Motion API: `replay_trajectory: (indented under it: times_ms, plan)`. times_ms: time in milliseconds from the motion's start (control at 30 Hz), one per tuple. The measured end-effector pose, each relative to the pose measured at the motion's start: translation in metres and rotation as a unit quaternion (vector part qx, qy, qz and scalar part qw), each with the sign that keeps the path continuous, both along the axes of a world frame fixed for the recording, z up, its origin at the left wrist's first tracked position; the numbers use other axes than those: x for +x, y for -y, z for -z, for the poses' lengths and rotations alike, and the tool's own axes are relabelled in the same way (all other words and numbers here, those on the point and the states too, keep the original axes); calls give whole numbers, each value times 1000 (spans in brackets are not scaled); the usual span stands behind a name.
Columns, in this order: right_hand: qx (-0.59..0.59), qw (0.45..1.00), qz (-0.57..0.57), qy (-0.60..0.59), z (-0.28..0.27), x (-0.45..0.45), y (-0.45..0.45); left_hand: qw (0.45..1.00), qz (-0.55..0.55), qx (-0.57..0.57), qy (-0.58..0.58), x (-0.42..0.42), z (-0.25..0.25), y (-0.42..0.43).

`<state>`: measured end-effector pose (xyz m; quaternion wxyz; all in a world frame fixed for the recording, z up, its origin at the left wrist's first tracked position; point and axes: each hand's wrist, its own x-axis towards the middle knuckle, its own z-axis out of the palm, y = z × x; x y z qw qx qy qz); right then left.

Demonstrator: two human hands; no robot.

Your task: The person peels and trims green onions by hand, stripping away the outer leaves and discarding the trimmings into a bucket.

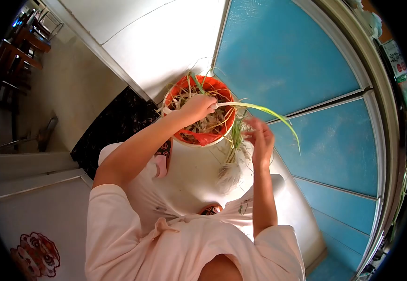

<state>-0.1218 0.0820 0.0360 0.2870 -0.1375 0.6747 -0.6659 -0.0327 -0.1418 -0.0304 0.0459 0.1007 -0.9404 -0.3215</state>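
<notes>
My left hand (198,108) is closed around the white end of a scallion (259,108), over a bin. The scallion's green leaf arches to the right and droops at its tip. My right hand (260,140) is raised below the leaf, apart from it; its fingers are bent and smeared by motion. Beneath my left hand, the round bin (206,144) has a red plastic liner (221,86) and holds dry peelings and leaf scraps (208,122). A bunch of scallions (234,149) lies on the floor beside it, pale roots toward me.
Blue cabinet doors (287,51) rise on the right, close to my right hand. A white panel (156,42) stands behind the bin. Pale floor tiles (194,171) lie between my feet. Dark chairs (21,56) are at the far left.
</notes>
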Motion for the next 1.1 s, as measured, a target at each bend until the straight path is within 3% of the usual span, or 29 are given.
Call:
replay_trajectory:
  times_ms: [33, 67, 100, 133, 167, 233, 300, 333, 433, 533, 600, 733, 900, 1100]
  plan:
    - [112, 991, -73, -24, 0, -3, -8, 1000, 14, -7, 20, 0, -3, 3]
    - [158, 976, -85, -125, 3, 1, -13, 999, 32, 25, -2, 1, -3, 3]
    - [170, 918, -92, -345, -9, 1, -8, 999, 41, 12, 12, 1, -1, 1]
    - [171, 813, -95, -548, -23, -3, 3, 998, 51, -3, 26, 1, -1, -1]
    - [162, 665, -91, -724, -30, -9, 17, 997, 60, -22, 39, -1, -2, -2]
    - [213, 678, -175, -682, -12, -20, 35, 997, 67, -12, 20, -3, -2, -3]
    - [299, 713, -323, -546, 16, -27, 43, 999, 53, -10, 8, -3, -2, 0]
    - [264, 730, -308, -549, 25, -23, 43, 999, 36, -10, 4, -3, -1, 5]
    - [320, 752, -287, -499, 35, -10, 43, 997, 42, -65, -2, 2, -6, 9]
    - [320, 751, -290, -500, 36, 6, 41, 981, 61, -173, 64, 3, -7, 8]
    - [355, 719, -307, -512, 25, 15, 40, 973, 77, -206, 67, 5, 6, 12]
    - [391, 662, -321, -554, 27, 24, 32, 975, 89, -201, 33, 6, 23, 11]
    - [391, 648, -309, -576, 31, 24, 28, 971, 94, -219, 5, 6, 21, 10]
    - [383, 654, -298, -580, 29, 17, 30, 971, 55, -223, 64, 6, -5, 2]
